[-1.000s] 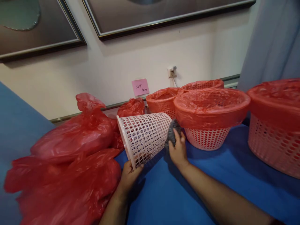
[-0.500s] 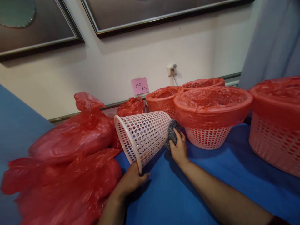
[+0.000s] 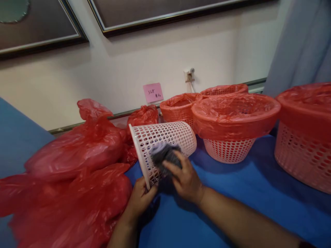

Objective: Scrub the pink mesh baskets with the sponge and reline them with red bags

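Note:
A white perforated plastic basket (image 3: 168,134) is tipped on its side, its mouth facing left and its base to the right. My left hand (image 3: 142,198) is closed on its rim at the lower left, with the thumb outside. Across the basket's side, near the mouth, my right hand (image 3: 184,177) presses a dark grey cloth (image 3: 165,155), which is blurred by motion. The fingers of that hand are bent over the cloth. Part of the holed wall is hidden behind cloth and hand.
Full red plastic bags (image 3: 77,155) are heaped on the left. To the right stand a white basket lined with a red bag (image 3: 235,134), a larger lined basket (image 3: 305,155) and smaller ones behind. Blue cloth (image 3: 181,220) covers the table. A pink note (image 3: 152,92) and a socket (image 3: 189,75) are on the wall.
My right hand has moved the cloth left from the basket's base to its side near the mouth. The basket has turned slightly, showing more of its base. My left hand keeps the rim.

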`<state>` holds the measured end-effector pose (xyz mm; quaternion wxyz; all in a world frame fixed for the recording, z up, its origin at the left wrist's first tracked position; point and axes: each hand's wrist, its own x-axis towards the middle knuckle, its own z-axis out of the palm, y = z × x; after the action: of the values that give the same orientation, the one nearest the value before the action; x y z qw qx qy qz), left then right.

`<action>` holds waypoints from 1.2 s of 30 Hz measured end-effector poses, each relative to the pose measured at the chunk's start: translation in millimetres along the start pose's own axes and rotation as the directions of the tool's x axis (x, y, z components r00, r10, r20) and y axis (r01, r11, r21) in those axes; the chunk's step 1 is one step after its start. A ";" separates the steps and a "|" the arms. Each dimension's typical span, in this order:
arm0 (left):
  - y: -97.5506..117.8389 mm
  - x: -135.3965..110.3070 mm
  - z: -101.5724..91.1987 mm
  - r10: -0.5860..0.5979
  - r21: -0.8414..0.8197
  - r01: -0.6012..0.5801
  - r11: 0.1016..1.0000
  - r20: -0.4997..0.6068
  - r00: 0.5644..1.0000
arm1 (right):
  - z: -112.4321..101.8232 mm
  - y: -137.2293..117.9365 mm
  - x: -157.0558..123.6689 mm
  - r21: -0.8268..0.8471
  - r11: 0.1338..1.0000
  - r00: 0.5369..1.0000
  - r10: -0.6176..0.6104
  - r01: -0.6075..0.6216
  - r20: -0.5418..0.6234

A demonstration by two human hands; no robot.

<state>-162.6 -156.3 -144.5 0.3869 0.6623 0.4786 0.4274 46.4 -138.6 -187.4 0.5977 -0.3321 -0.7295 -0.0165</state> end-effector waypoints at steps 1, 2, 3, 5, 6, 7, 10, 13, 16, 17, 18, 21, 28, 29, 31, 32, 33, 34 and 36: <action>0.8 -0.1 2.1 -0.001 0.005 0.001 1.000 -0.005 1.000 | 0.2 13.4 2.0 -0.035 0.987 0.985 0.155 -0.158 -0.070; 2.2 0.1 4.1 0.004 0.024 -0.003 1.000 -0.006 1.000 | 0.3 27.4 4.1 -0.059 0.944 0.938 0.315 -0.325 -0.145; 3.7 0.5 5.8 0.009 0.048 -0.009 0.999 0.000 1.000 | 0.0 40.0 6.1 -0.066 0.880 0.869 0.448 -0.470 -0.212; 6.3 1.2 8.1 0.019 0.068 -0.019 0.998 0.008 1.000 | -1.3 53.5 9.0 -0.069 0.792 0.776 0.570 -0.606 -0.271; 6.8 1.3 8.8 0.025 0.065 -0.027 0.998 0.022 0.999 | -2.2 52.2 9.5 -0.085 0.803 0.791 0.555 -0.590 -0.256; 6.3 1.2 9.3 0.032 0.056 -0.035 0.998 0.039 0.999 | -3.1 45.6 9.3 -0.107 0.847 0.844 0.491 -0.520 -0.215; -0.3 -0.2 9.5 0.030 0.014 -0.031 0.999 0.085 0.996 | -5.8 7.6 5.7 -0.097 0.991 0.996 0.089 -0.088 0.005; -8.6 -0.9 8.8 -0.006 -0.015 0.007 1.000 0.100 0.995 | -7.2 -14.4 3.4 0.034 0.980 0.974 -0.200 0.197 0.111; -9.6 1.3 7.6 -0.005 -0.035 0.006 0.999 0.043 0.999 | -4.8 10.0 5.2 0.008 0.998 0.998 0.068 -0.068 -0.001; -8.0 2.5 7.1 0.000 -0.042 0.000 0.999 0.007 1.000 | -3.2 24.8 6.3 -0.016 0.970 0.968 0.241 -0.243 -0.075; -5.7 3.6 6.6 0.001 -0.051 -0.002 0.999 -0.029 1.000 | -1.5 39.4 7.3 -0.026 0.910 0.901 0.406 -0.414 -0.149; 1.6 5.6 5.0 -0.018 -0.087 0.009 0.996 -0.104 0.994 | 3.6 61.5 7.3 -0.001 0.732 0.709 0.659 -0.681 -0.250; -1.7 3.4 1.0 -0.088 -0.237 0.056 0.970 -0.126 0.988 | 9.6 -19.5 -10.0 0.054 0.997 0.990 -0.067 0.061 0.121; -3.0 3.3 0.4 -0.092 -0.252 0.059 0.966 -0.122 0.988 | 9.3 -23.1 -10.2 0.086 0.989 0.983 -0.129 0.118 0.128; -3.2 3.7 -0.2 -0.079 -0.255 0.046 0.966 -0.119 0.990 | 8.9 -14.9 -7.9 0.075 0.997 0.997 -0.036 0.030 0.069; -2.1 4.0 -0.2 -0.065 -0.244 0.035 0.969 -0.118 0.991 | 9.0 -5.1 -5.9 0.044 0.994 0.995 0.099 -0.099 0.011; -0.2 4.3 0.1 -0.056 -0.224 0.033 0.974 -0.099 0.993 | 9.3 6.6 -3.8 0.017 0.968 0.967 0.250 -0.249 -0.056; 2.0 4.5 0.5 -0.053 -0.192 0.042 0.980 -0.052 0.997 | 9.9 18.6 -2.0 0.003 0.918 0.911 0.394 -0.396 -0.125; 6.2 4.8 0.7 -0.053 -0.074 0.058 0.996 0.079 0.996 | 11.7 38.0 0.1 0.019 0.808 0.787 0.578 -0.588 -0.214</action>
<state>-159.2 -153.3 -138.0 0.4416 0.6494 0.4650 0.4086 55.5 -104.1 -204.8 0.6386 -0.5518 -0.5237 0.1162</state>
